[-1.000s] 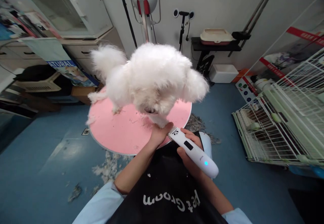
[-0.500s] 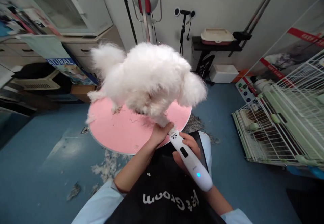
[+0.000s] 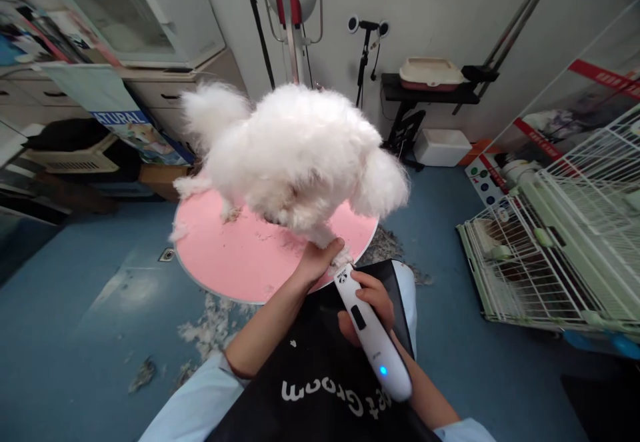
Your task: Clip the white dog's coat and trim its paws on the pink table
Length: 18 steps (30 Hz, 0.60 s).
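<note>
A fluffy white dog (image 3: 300,155) stands on a round pink grooming table (image 3: 225,255), one leg stretched towards me over the table's near edge. My left hand (image 3: 320,260) is closed around that leg, just above the paw (image 3: 342,259). In my right hand (image 3: 373,299) is a white pet clipper (image 3: 373,332) with a lit blue light, its fingers wrapped around the body. The clipper's head is right at the paw; whether the blade touches the fur I cannot tell. Cut bits of hair lie on the pink top.
Clumps of cut fur (image 3: 213,329) lie on the blue floor, more beyond the table's right edge. Wire cages (image 3: 540,255) stand on the right. A metal pole (image 3: 289,29) rises behind the dog. Cabinets (image 3: 163,92) and a pet carrier (image 3: 73,159) are at the left.
The clipper in my right hand has swung slightly down and left, its rear end lower, and its head has shifted slightly below the paw. My left hand keeps its hold on the leg.
</note>
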{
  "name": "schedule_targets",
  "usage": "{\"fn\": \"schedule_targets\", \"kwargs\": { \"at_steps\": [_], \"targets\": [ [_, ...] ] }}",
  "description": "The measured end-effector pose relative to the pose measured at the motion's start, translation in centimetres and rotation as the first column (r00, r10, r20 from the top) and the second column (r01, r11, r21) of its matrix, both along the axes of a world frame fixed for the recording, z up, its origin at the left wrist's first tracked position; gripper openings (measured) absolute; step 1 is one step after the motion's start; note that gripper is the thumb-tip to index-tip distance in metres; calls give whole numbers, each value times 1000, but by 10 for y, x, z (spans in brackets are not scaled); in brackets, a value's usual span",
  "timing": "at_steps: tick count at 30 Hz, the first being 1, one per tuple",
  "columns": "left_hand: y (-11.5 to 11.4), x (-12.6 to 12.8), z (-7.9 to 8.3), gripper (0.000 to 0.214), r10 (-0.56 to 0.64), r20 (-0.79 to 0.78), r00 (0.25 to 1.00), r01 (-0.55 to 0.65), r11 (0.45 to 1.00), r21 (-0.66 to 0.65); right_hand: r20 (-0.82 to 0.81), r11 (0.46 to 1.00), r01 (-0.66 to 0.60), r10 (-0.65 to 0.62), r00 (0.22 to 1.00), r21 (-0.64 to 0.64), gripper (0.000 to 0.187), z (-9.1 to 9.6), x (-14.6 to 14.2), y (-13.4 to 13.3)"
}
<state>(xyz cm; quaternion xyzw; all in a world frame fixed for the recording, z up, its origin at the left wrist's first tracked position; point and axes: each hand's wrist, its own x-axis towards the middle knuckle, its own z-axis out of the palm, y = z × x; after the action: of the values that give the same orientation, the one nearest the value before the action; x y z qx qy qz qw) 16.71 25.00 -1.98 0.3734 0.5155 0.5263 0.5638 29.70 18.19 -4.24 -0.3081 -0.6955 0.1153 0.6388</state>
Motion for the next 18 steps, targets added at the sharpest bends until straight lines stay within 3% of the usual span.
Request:
{"fn": "schedule_targets", "kwargs": {
  "at_steps": [2, 5, 11, 18],
  "targets": [
    [1, 0, -2, 36, 0, -24, 1000, 1, 999, 37, 115, 997, 72, -73, 991, 7, 49, 0, -2, -1],
    [1, 1, -3, 36, 5, -41, 999, -4, 999, 34, 233, 998, 57, -62, 970, 27, 43, -1, -5, -2],
    [-1, 4, -1, 34, 22, -37, 999, -21, 1000, 20, 118, 989, 127, -135, 984, 71, 51, -10, -11, -8],
    [-1, 6, -1, 34, 65, -59, 996, -65, 998, 11, 160, 990, 123, -132, 978, 64, 50, -19, -15, -3]
  ]
}}
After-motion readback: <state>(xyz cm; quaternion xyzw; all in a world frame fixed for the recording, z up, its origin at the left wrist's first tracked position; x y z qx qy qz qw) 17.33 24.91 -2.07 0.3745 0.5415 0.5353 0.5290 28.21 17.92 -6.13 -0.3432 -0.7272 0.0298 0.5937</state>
